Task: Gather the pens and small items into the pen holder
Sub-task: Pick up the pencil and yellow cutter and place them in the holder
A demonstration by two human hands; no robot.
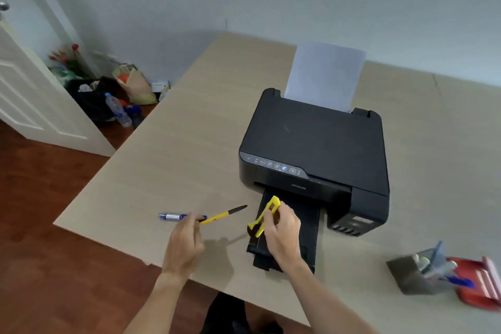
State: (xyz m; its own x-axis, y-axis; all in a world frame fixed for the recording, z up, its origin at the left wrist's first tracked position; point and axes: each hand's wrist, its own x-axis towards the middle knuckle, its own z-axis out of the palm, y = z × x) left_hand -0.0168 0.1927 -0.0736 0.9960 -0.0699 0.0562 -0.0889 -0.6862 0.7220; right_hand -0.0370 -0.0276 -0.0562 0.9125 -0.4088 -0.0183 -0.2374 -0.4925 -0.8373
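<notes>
My left hand (184, 241) grips two pens over the table's front left: a blue and silver pen (173, 216) pointing left and a yellow pen with a black tip (225, 213) pointing right. My right hand (282, 233) holds a yellow plastic tool (267, 214), perhaps a cutter, above the printer's output tray (311, 214). The dark mesh pen holder (406, 274) lies far to the right near the table's front edge, with several pens in it, one blue.
A black printer (317, 149) with white paper (325, 76) standing in its feeder fills the table's middle. A red object (479, 285) lies beside the pen holder. The beige table (176, 157) ends at left above a wooden floor with bags and a bottle.
</notes>
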